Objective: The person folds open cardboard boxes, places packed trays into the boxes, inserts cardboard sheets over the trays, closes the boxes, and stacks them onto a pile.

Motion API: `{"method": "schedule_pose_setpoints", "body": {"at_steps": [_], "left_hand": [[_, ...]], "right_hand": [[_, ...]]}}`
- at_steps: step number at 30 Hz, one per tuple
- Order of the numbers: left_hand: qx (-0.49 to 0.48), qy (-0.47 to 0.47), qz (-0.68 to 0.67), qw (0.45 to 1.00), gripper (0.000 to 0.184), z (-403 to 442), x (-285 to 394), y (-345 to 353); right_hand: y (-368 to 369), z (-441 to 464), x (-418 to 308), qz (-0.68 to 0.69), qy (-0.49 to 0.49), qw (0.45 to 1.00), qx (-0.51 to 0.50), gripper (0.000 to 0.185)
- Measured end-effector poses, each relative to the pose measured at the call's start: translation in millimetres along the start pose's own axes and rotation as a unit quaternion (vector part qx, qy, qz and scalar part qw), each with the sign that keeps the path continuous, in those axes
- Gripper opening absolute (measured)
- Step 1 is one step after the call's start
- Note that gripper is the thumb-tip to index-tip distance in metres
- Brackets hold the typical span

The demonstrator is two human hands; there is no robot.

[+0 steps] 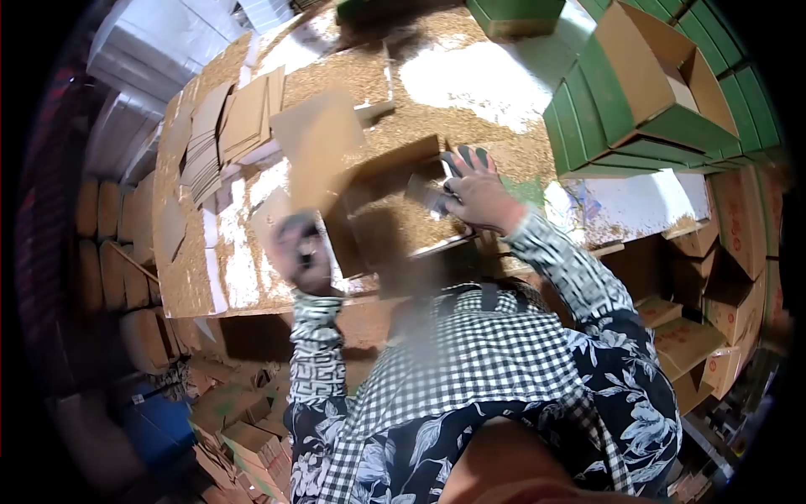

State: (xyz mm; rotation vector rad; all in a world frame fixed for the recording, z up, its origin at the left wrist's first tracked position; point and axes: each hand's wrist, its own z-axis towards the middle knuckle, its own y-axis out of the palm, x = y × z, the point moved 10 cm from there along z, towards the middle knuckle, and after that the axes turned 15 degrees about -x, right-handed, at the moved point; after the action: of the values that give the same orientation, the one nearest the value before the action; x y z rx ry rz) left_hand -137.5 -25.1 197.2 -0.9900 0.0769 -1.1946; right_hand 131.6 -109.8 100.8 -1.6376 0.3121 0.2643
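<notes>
An open cardboard box (390,228) lies on the worktable in front of me, with loose brown shavings visible inside it. My right hand (483,195), its fingertips dark-covered, grips the right wall of the box, thumb toward the inside. A small greyish strip (426,195), blurred, is beside that thumb. To the left of the box is my left hand (302,252), smeared by motion; its fingers cannot be made out. A tan cardboard sheet (319,134) reaches from just above my left hand toward the far side; whether the hand touches it is unclear.
Flat cardboard pieces (245,122) are stacked at the left of the shavings-strewn table (457,84). Green boxes (588,109) stand at the right, one open-topped. Cartons (684,344) fill the space below right. White wrapped stacks (155,50) rise at far left.
</notes>
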Motion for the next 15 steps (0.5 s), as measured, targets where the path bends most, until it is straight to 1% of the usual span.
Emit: {"method": "schedule_pose_setpoints", "body": {"at_steps": [1, 2, 3, 4, 5, 6, 7, 8, 9, 11, 12, 13, 14, 15], "left_hand": [[-0.14, 0.044, 0.026, 0.989, 0.033, 11.9, 24.7, 25.8], [-0.24, 0.088, 0.066, 0.964, 0.033, 6.2, 29.3, 60.8], [-0.362, 0.079, 0.114, 0.922, 0.029, 1.2, 36.5, 94.7], [-0.448, 0.06, 0.08, 0.888, 0.026, -15.7, 26.3, 122.4], [-0.509, 0.035, 0.066, 0.857, 0.025, -31.3, 18.8, 144.1], [-0.515, 0.057, 0.031, 0.855, 0.018, -39.2, 14.6, 161.7], [-0.585, 0.025, 0.027, 0.81, 0.02, -45.3, 9.4, 177.2], [-0.632, 0.013, -0.01, 0.775, 0.021, -60.5, -1.2, 199.7], [-0.675, -0.001, -0.047, 0.736, 0.022, -80.5, -11.2, 220.1], [-0.687, -0.008, -0.07, 0.723, 0.025, -83.2, -17.0, 226.2], [-0.693, -0.012, -0.081, 0.716, 0.026, -85.1, -24.4, 226.5], [-0.664, -0.025, -0.11, 0.739, 0.03, -73.7, -25.6, 205.2], [-0.633, -0.036, -0.139, 0.761, 0.034, -51.9, -22.7, 171.1], [-0.529, -0.119, -0.278, 0.793, 0.039, -37.7, -50.3, 135.2]], "right_hand": [[26.3, 20.4, -1.8, -0.12, 0.045, 0.99, -0.062, 0.038], [23.4, 27.3, 12.6, -0.132, 0.053, 0.988, 0.062, 0.039], [-30.8, 16.5, 4.6, 0.027, 0.012, 0.991, 0.131, 0.034], [-54.7, 8.0, 6.6, 0.063, 0.033, 0.982, 0.176, 0.032], [-65.2, -4.2, 7.4, 0.104, 0.061, 0.969, 0.214, 0.03], [-70.3, -1.3, -15.2, 0.148, -0.001, 0.965, 0.218, 0.023], [-41.4, 17.5, -36.5, 0.129, -0.042, 0.988, 0.076, 0.022], [19.1, 37.3, -42.9, 0.065, -0.054, 0.995, -0.058, 0.022], [81.8, 48.0, -44.1, 0.001, -0.067, 0.979, -0.192, 0.022], [87.1, 47.9, -57.7, -0.111, -0.088, 0.97, -0.196, 0.021], [82.0, 50.0, -55.1, -0.079, -0.098, 0.973, -0.191, 0.018], [61.5, 49.2, -54.4, 0.052, -0.126, 0.969, -0.206, 0.02], [1.1, 40.5, -57.3, 0.229, -0.143, 0.955, -0.126, 0.023], [-11.5, 32.6, -12.8, 0.347, -0.06, 0.935, -0.045, 0.025]]}}
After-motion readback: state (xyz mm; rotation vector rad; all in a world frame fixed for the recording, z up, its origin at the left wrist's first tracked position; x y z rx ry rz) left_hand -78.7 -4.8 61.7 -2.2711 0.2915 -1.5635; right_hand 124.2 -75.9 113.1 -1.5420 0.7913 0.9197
